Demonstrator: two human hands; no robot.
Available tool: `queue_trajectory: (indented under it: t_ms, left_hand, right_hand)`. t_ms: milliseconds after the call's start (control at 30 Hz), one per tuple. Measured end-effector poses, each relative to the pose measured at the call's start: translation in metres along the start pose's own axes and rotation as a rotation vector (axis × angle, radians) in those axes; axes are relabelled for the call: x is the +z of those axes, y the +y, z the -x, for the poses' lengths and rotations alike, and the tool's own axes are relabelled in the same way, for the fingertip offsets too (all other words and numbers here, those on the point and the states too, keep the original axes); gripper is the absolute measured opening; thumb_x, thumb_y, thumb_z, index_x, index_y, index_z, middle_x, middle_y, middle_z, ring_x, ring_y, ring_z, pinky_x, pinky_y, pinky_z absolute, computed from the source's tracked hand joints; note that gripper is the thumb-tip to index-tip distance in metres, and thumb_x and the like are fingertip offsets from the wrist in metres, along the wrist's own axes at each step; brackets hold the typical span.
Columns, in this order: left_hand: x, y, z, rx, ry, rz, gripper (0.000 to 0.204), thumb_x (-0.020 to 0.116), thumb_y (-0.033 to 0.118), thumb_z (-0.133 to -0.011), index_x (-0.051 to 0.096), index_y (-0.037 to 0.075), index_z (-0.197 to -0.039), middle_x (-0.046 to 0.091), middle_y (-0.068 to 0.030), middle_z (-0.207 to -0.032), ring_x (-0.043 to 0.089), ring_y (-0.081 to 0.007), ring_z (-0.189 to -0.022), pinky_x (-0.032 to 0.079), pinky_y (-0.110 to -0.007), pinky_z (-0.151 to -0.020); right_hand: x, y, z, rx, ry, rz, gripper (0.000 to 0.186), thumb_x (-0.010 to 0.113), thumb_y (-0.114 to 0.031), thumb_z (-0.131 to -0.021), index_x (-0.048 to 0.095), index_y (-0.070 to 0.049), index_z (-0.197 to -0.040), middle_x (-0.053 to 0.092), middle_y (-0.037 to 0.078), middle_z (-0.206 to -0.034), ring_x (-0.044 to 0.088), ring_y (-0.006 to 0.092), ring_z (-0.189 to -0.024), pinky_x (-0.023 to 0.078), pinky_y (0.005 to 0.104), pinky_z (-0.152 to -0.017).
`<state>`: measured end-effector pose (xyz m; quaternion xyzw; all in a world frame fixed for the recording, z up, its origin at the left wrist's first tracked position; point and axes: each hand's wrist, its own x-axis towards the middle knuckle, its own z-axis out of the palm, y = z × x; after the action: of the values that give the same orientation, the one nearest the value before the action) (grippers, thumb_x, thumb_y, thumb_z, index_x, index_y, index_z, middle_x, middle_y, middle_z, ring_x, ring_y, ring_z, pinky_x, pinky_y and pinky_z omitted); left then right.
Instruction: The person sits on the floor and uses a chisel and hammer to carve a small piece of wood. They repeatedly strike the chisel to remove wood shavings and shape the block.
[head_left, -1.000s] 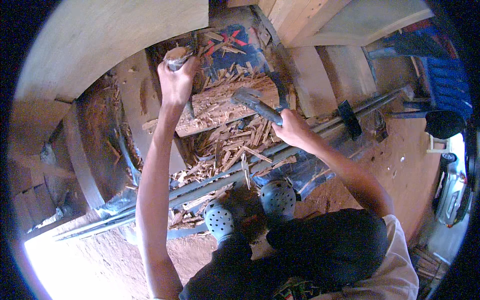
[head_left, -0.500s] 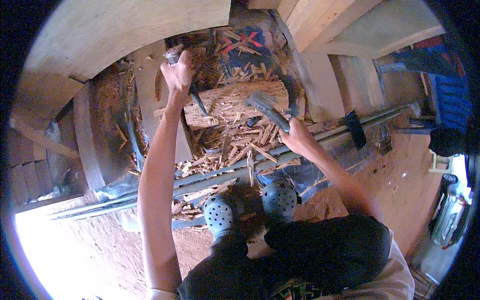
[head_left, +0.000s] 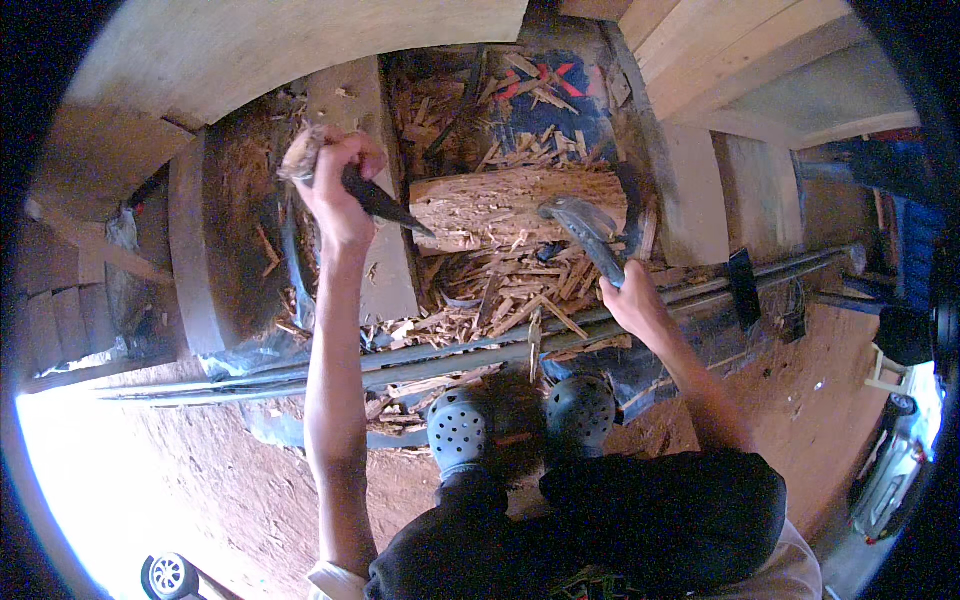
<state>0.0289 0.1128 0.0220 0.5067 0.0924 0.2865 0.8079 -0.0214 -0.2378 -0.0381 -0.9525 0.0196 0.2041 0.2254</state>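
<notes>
Raised at upper left, my left hand [head_left: 340, 185] is closed round a chisel. Its dark, tapering chisel blade [head_left: 390, 212] points down to the right, with the tip at the left edge of a wooden beam [head_left: 480, 205]; I cannot tell whether it touches. A pale, battered butt sticks out above the fist. Right of the beam's middle, my right hand [head_left: 635, 300] grips the dark handle of a hammer [head_left: 592, 240]. The hammer's blurred, curved head hangs over the beam's right part, apart from the chisel. The beam's top is rough and chipped.
Wood chips [head_left: 510, 290] lie heaped between the beam and long metal pipes [head_left: 450, 365] that cross before my feet. My perforated clogs [head_left: 460, 430] stand just behind the pipes. Upright planks [head_left: 355, 230] flank the beam. A dark flat object [head_left: 743, 290] leans at the pipes, right.
The view has shifted, so the scene sits further right. My left hand has drawn back left from the beam, tilting the chisel flatter. The right hand still holds the hammer over the beam.
</notes>
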Motion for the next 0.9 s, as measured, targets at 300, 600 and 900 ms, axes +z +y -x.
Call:
queue_trajectory:
  t_ms: [300,600,900]
  left_hand:
    - [0.007,-0.008,0.020,0.211,-0.178,-0.340,0.007,0.048,0.001,-0.076,0.044,0.001,-0.071,0.047,-0.0049,-0.062,0.041,-0.0106,-0.053,0.033,-0.024,-0.047]
    - [0.013,-0.002,0.029,0.162,-0.093,-0.290,0.011,0.049,0.001,-0.072,0.045,0.001,-0.062,0.046,-0.0049,-0.057,0.042,-0.0109,-0.053,0.034,-0.025,-0.048]
    - [0.008,-0.007,0.037,0.169,-0.209,-0.215,0.009,0.049,-0.003,-0.069,0.042,0.001,-0.064,0.048,-0.0056,-0.062,0.042,-0.0107,-0.055,0.035,-0.023,-0.049]
  right_hand:
    - [0.004,-0.003,0.005,0.017,0.047,-0.004,0.033,0.065,-0.025,-0.076,0.051,0.005,-0.079,0.057,0.025,-0.070,0.058,0.0404,-0.068,0.045,0.0458,-0.061]
    - [0.010,0.005,0.002,0.014,0.034,0.000,0.034,0.065,-0.024,-0.075,0.051,0.006,-0.079,0.057,0.025,-0.070,0.058,0.0406,-0.067,0.045,0.0461,-0.060]
    - [0.006,0.000,0.004,0.027,0.010,-0.017,0.034,0.064,-0.024,-0.076,0.052,0.007,-0.080,0.057,0.026,-0.068,0.058,0.0419,-0.065,0.045,0.0469,-0.059]
